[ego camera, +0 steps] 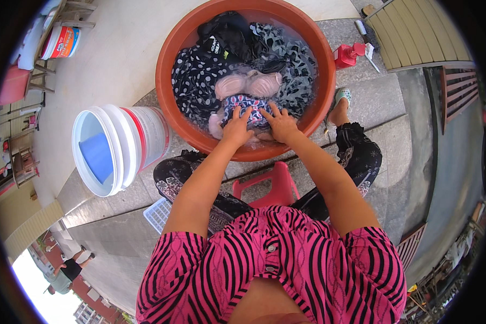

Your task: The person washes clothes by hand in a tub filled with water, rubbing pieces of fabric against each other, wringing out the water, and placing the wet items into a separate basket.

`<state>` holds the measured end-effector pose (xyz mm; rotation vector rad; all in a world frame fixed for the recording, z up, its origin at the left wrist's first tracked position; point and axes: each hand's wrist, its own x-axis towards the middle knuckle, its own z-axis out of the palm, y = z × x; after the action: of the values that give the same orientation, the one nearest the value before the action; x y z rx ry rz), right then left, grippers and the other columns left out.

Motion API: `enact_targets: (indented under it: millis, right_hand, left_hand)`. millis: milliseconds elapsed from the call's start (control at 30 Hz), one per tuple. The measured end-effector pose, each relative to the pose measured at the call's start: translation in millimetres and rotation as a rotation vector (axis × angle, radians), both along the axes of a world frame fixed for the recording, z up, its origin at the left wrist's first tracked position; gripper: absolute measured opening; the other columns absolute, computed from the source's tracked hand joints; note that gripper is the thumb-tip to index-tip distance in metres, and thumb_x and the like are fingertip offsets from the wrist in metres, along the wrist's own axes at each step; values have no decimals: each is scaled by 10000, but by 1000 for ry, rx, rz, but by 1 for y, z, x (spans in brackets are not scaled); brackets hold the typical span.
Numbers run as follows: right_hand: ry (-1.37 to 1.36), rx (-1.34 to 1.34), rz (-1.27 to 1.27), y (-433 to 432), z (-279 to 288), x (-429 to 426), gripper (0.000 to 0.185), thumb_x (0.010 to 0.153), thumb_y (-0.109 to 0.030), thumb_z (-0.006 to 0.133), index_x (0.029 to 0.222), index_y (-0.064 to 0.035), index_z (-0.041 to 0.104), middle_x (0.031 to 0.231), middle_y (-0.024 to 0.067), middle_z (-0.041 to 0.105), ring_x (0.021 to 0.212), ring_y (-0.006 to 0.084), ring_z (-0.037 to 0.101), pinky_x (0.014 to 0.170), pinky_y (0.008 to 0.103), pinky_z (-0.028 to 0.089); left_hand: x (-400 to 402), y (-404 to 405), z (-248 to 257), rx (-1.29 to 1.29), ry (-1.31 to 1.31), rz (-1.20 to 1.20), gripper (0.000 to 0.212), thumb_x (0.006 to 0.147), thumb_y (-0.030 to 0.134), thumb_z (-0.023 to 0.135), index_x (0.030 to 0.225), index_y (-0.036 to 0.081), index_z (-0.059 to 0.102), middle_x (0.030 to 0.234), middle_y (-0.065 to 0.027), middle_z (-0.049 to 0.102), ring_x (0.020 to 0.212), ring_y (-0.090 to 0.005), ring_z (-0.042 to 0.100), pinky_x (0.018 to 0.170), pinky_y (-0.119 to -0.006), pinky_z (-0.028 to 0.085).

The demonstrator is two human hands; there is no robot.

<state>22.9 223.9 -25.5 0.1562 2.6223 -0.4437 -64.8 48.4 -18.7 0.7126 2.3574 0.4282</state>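
Observation:
A large terracotta-coloured plastic tub (164,77) stands before me, holding soaking clothes in sudsy water. My left hand (238,128) lies with fingers spread on a navy, pink and white patterned cloth (243,104). On the same cloth's right side, my right hand (282,124) rests palm down, fingers apart. Just beyond it floats a pink bra (249,84). Around these are a black polka-dot garment (194,77), a black garment with printed lettering (233,34) and a grey-and-black patterned garment (299,69). Part of a pale pink item (215,123) shows beside my left hand.
A white bucket (146,133) with a blue object (97,156) inside stands left of the tub. To the right are a red pump bottle (346,56) and a brush (361,27). A pink plastic stool (277,186) and a blue basket (158,212) are near my legs. A person (67,271) is far left.

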Motion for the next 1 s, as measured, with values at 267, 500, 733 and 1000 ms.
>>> enact_targets:
  millis: [267,500,733,1000]
  right_hand:
    - [-195,52,-33,6,-34,-13,811,746,-242,771,1456,-326,389,1611,105,111,1225,364,534,908,492,527]
    - [211,-379,-429,52,-18,-22,462,693,-134,704,1152,-86,666,1033,226,668,976,328,665,835,386,523]
    - [623,-830,-328,-44,143,-43,189,758,-209,685,903,-89,671,813,147,656,796,366,576,734,422,473]
    - [1087,-558,-187,-84,130,-29,228,761,-260,706,886,-78,651,796,143,623,828,354,550,760,419,465]
  left_hand:
    - [-16,-6,-54,-267,-244,-250,715,715,261,777,1340,57,496,1424,-238,444,1197,-400,553,977,-478,461]
    - [-36,-13,-36,284,-730,569,548,926,345,639,1401,121,481,1253,-81,614,770,-171,680,682,-316,513]
    - [-27,-7,-16,896,-1271,1066,690,882,655,547,1373,176,479,1349,-88,535,1100,-269,603,915,-446,492]
    - [36,11,-40,2502,-1381,425,606,997,324,385,1537,119,204,1505,-115,338,1378,-201,320,1182,-343,203]
